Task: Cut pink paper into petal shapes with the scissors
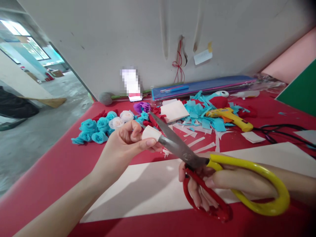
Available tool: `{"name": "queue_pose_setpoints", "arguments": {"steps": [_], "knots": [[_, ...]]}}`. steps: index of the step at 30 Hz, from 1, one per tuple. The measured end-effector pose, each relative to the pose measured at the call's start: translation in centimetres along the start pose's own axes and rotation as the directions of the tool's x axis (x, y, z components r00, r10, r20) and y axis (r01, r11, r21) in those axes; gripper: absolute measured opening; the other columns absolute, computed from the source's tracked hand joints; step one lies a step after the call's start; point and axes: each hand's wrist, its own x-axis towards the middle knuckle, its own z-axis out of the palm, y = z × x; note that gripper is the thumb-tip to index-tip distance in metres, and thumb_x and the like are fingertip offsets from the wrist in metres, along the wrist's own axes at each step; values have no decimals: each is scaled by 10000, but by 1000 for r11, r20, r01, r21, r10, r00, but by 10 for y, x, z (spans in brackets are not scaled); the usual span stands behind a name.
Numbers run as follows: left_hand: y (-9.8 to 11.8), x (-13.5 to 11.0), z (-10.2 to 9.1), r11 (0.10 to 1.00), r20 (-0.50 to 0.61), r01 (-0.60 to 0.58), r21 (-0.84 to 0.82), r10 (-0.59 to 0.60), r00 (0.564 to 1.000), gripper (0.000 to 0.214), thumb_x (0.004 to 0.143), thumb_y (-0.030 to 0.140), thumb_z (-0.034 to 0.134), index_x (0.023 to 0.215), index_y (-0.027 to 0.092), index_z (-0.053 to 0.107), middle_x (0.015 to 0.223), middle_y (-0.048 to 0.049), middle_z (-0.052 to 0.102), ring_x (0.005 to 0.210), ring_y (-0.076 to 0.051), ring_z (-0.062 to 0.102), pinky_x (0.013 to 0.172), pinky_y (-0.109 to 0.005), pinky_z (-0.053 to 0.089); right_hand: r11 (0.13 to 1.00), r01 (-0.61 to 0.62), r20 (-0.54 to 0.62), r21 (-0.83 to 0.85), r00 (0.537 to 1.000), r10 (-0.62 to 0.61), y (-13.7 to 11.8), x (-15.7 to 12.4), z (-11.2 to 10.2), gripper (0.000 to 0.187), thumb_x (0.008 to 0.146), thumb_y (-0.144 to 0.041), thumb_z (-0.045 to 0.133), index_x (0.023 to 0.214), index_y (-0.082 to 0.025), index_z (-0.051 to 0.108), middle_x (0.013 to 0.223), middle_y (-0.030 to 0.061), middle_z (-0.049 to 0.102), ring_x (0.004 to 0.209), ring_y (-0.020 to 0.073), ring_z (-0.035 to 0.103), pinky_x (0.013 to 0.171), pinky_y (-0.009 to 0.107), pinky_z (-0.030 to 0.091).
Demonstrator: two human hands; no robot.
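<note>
Left hand: we see thumb and fingers closed in a pinch on a small white paper piece; left hand [125, 138] grips near its edge, likely to steady it for the blades.
White paper piece [150, 133]: between the hands, bent into a curve, up off the bench [148, 228], probably so the scissors have room underneath.
Right hand: fingers curled round the handles, loops spread; right hand [237, 182] has hold of the scissors [186, 155] near the pivot end, presumably for control.
Blades: parted, upper tip pointing beyond the left hand; lower one partly hidden by the paper, so we can't tell if it's cutting.
Long white sheet [138, 194]: flat under both hands, maybe a work surface.
Square paper stack [174, 111]: just beyond the hands, seemingly for easy reach.
Paper roses: blue roses [89, 125] and white roses [126, 116] grouped beyond the left hand, apparently out of the way.
Blue scraps [197, 108]: heaped beyond the right hand, likely pushed aside.
Yellow glue gun [234, 118]: beyond the right hand, on its side; we'd guess parked.
</note>
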Motion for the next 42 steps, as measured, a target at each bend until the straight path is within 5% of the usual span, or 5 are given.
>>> {"name": "queue_pose_setpoints", "arguments": {"steps": [10,22,33,39,42], "knots": [[-4,2,4,999,-5,-6,-48,6,1000,334,720,63,638,610,197,352,539,106,629,563,-50,655,557,-85,505,1000,-1,-116,-20,993,-1,8,7,6,332,841,-465,404,876,-138,446,610,-22,453,445,41,386,424,168,317],[-1,0,1,999,-34,-7,44,8,999,363,672,117,701,583,204,360,524,98,594,576,-93,675,575,-130,535,1000,-1,-126,18,992,3,13,3,8,283,878,-428,402,863,-153,466,514,-75,344,398,18,295,368,96,280],[1,3,3,998,42,56,-9,-56,998,371,636,48,703,562,202,373,515,64,648,530,-131,678,541,-175,551,994,-14,-41,110,999,19,24,4,7,168,890,-304,377,919,-156,451,658,-37,423,385,11,391,347,114,321],[2,0,5,991,52,125,-38,-123,991,372,621,38,718,563,195,386,500,86,594,576,-136,689,571,-173,557,1000,5,-213,-20,977,-9,17,3,11,249,846,-403,461,834,-154,469,486,-81,373,341,7,286,330,99,274],[2,0,2,991,68,110,-75,-105,992,378,631,28,714,563,191,379,505,70,614,572,-134,685,568,-172,545,998,42,-178,-49,983,-50,10,2,10,271,843,-411,461,778,-148,446,455,-84,341,356,16,275,344,112,263]]}}
